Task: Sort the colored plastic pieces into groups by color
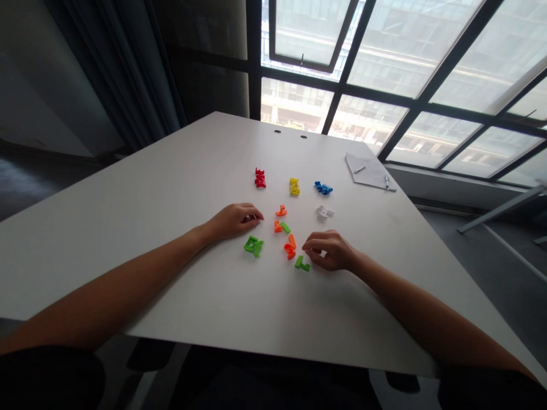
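Note:
My left hand [236, 220] rests on the white table with loosely bent fingers, nothing in them. Just below it are green plastic pieces [253, 246]. My right hand [330, 250] lies half curled, thumb and fingers a little apart and holding nothing visible. Close to its fingertips are a green T-shaped piece [302, 263] and orange pieces [289, 248]. Between the hands sit an orange piece [281, 210], another orange piece [277, 226] and a small green piece [285, 228] beside it.
Farther back on the table [192, 165] are red pieces [260, 177], yellow pieces [294, 187], blue pieces [323, 188] and white pieces [324, 212]. Paper sheets [370, 171] with a pen [387, 182] lie at the back right, before the windows.

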`<state>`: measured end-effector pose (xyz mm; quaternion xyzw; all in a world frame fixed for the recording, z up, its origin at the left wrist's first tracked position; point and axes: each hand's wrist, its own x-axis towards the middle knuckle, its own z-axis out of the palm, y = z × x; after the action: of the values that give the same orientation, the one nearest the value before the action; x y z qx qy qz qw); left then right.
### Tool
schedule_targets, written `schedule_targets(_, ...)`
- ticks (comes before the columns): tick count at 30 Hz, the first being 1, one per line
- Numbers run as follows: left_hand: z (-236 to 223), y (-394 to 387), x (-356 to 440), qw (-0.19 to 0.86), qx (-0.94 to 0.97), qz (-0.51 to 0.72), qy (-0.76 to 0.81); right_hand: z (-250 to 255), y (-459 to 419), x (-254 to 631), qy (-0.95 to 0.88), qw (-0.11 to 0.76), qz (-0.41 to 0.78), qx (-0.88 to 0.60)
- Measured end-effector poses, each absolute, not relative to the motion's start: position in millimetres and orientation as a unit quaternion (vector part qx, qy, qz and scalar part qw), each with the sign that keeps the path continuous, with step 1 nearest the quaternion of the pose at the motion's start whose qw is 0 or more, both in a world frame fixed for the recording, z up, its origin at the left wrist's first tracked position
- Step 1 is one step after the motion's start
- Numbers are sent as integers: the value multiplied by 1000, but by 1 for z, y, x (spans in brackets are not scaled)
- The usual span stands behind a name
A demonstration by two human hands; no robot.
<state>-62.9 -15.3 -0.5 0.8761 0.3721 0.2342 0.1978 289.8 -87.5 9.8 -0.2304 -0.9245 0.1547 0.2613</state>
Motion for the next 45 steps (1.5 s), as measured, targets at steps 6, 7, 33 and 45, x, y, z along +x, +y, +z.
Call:
schedule_targets(6,-2,-14,-62,208,873,240,370,25,-58,251,-881,211,117,-407)
schedule_targets(7,-2,-15,-62,210,873,240,370,26,-52,242,-875,196,123,-425)
schedule_targets(33,-3,-12,-60,165,890,208,371,64,-98,247,-907,140,76,-390)
schedule_targets(45,1,-12,-59,182,887,204,373,23,-157,260,-923,119,-28,-365)
